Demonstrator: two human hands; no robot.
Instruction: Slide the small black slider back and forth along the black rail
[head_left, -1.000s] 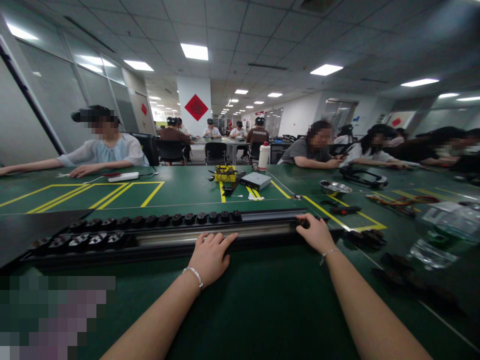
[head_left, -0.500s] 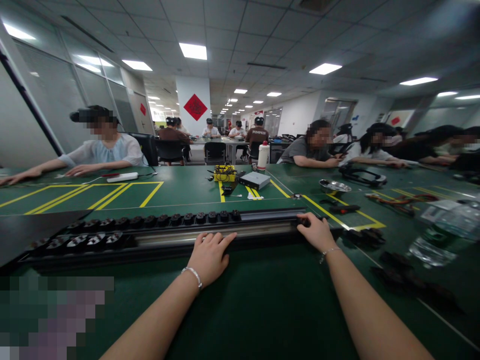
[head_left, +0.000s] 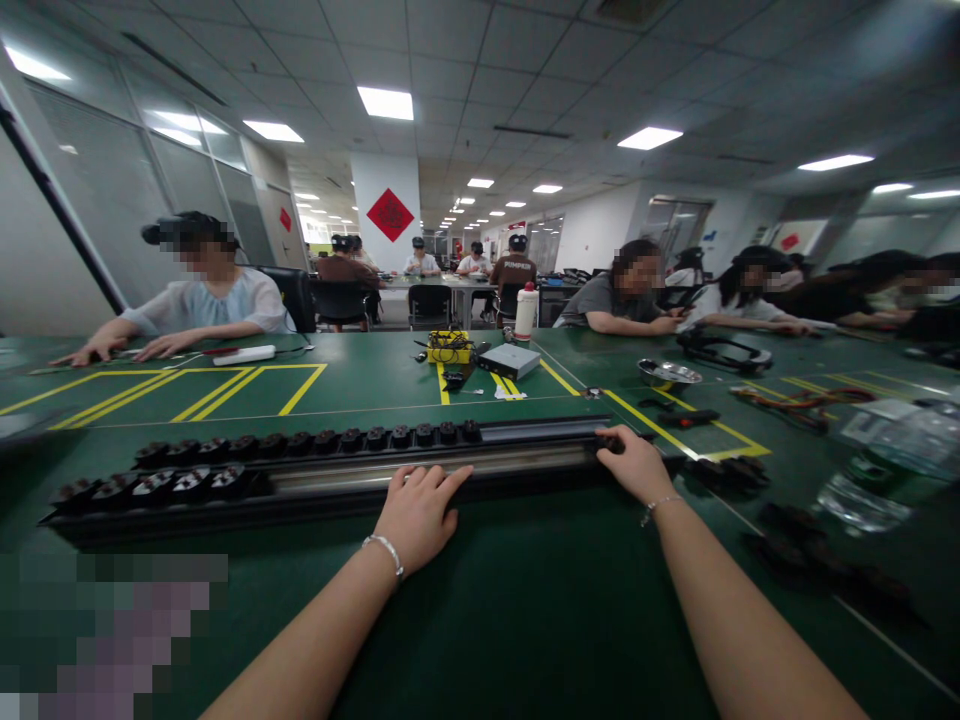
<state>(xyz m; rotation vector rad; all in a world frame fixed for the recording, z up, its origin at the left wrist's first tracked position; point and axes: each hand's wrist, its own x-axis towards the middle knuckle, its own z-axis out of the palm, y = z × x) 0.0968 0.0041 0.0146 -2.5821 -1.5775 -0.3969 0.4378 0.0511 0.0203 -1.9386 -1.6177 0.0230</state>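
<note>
Coming in from 6 o'clock with both bare forearms over dark green table mat (head_left: pixel 525 620). Resting left hand (head_left: pixel 416 515) palm-down at 12 o'clock, close in. Fingers straight, slightly spread, tips on near edge of long black rail (head_left: pixel 517 462) with silver strip along its middle. Gripping nothing, just lying flat. One silver bangle (head_left: pixel 386 550) on that wrist.

Draping right hand (head_left: pixel 634 465) over right end of rail at 1 o'clock, thumb pointing left along the top, fingers bent over far side with tips hidden. Cannot tell if clamped or only lying there. One thin chain bracelet (head_left: pixel 660 506) on that wrist.

Got rail crosswise on mat, 9 o'clock to 1 o'clock, touching both hands. Two rows of small black round caps on its left half: far row (head_left: pixel 315 440) roughly thirteen, near row (head_left: pixel 150 485) roughly six. Too blurred for exact count.

Further out at 2 o'clock: scattered small black parts (head_left: pixel 787 525) and clear plastic bags (head_left: pixel 892 440), count unclear. At 1 o'clock: one shallow metal bowl (head_left: pixel 667 373). At 12 o'clock: one yellow box of black cables (head_left: pixel 450 347), one flat grey box (head_left: pixel 510 360), one white bottle with red cap (head_left: pixel 527 312). At 11 o'clock: one white power strip (head_left: pixel 246 353) beside yellow tape lines (head_left: pixel 304 388).

Past that: one person in pale top (head_left: pixel 217 300) at 10 o'clock, both hands on table. Person in grey top (head_left: pixel 600 300) and person in white top (head_left: pixel 720 305) at 1 to 2 o'clock, leaning on forearms. Several more seated at far table (head_left: pixel 450 283) at 12 o'clock.
</note>
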